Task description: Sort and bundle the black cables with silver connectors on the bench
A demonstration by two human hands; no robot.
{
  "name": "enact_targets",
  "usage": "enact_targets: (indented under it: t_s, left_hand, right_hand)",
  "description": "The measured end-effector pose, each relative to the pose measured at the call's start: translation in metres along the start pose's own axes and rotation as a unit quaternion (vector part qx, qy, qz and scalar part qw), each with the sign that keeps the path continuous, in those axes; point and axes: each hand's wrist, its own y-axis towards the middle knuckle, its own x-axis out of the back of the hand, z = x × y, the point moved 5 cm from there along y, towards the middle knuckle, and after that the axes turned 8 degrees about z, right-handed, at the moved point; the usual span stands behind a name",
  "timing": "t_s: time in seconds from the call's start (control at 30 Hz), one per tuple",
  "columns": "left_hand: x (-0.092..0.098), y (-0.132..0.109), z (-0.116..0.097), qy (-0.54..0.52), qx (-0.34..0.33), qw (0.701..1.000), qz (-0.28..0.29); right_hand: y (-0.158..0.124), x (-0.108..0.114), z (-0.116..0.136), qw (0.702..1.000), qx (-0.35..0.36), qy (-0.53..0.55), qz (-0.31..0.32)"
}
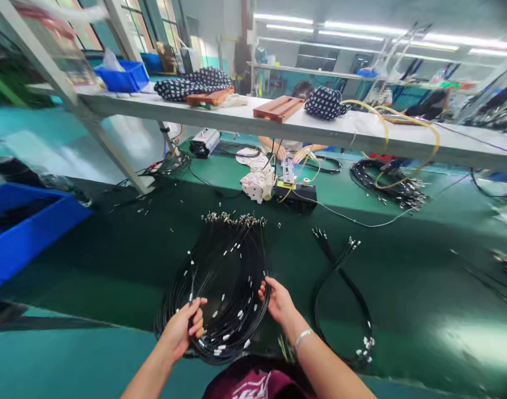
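A large looped bundle of thin black cables (236,310) with small white labels lies on the dark green table before me, its metal connector ends (234,220) fanned out on the far side. At the bundle's left side, my left hand (183,328) is closed around a black cable that runs upward from the fist. My right hand (279,302) pinches a cable at the right side of the loop, thumb and fingertips together. To the right, a smaller cable bundle (340,271) lies crossed over itself, apart from my hands.
A blue bin (29,227) stands at the left. Across the table, a co-worker's hands (292,155) work at a small device beside a black box (297,197). A shelf (245,113) spans above the table. Another cable coil (386,180) lies at the far right.
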Motion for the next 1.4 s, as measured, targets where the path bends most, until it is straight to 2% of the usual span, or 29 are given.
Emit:
enact_targets:
  t_s: [0.17,0.3,0.43,0.57,0.67,0.8,0.9,1.0,1.13,1.23,1.33,1.4]
  left_hand:
    - [0.017,0.003,0.007,0.051,0.039,0.996,-0.061]
    - [0.015,0.03,-0.017,0.136,0.023,0.988,-0.064]
    - [0.001,0.079,-0.05,0.145,0.019,0.988,-0.048]
    - [-0.022,0.125,-0.074,0.146,0.022,0.989,-0.013]
    - [-0.044,0.147,-0.078,0.174,0.025,0.984,0.029]
    - [-0.07,0.164,-0.07,0.241,0.028,0.968,0.063]
    - [-0.079,0.169,-0.067,0.289,0.004,0.956,0.049]
    - [-0.077,0.164,-0.076,0.32,-0.031,0.947,0.026]
    - [-0.063,0.143,-0.101,0.334,-0.06,0.941,0.003]
    - [-0.05,0.129,-0.116,0.337,-0.074,0.938,-0.032]
    - [-0.036,0.126,-0.123,0.337,-0.077,0.935,-0.077]
    - [-0.031,0.125,-0.127,0.31,-0.083,0.942,-0.098]
  right_hand:
    - [0.036,-0.009,0.034,0.997,0.037,-0.064,0.004]
    - [0.035,-0.008,0.033,0.989,0.051,-0.136,0.025]
    - [0.023,0.001,0.023,0.98,0.063,-0.188,0.033]
    - [0.017,0.011,0.024,0.974,0.06,-0.218,0.03]
    - [0.018,0.014,0.025,0.974,0.043,-0.221,0.027]
    - [0.027,0.014,0.023,0.98,0.026,-0.196,0.011]
    - [0.034,0.011,0.024,0.983,0.033,-0.179,0.005]
    - [0.038,0.009,0.027,0.983,0.037,-0.181,0.009]
    - [0.04,0.007,0.032,0.978,0.047,-0.201,0.009]
    - [0.042,0.005,0.036,0.976,0.065,-0.206,-0.015]
    - [0.041,0.001,0.043,0.974,0.076,-0.208,-0.037]
    - [0.038,-0.003,0.05,0.975,0.079,-0.207,-0.029]
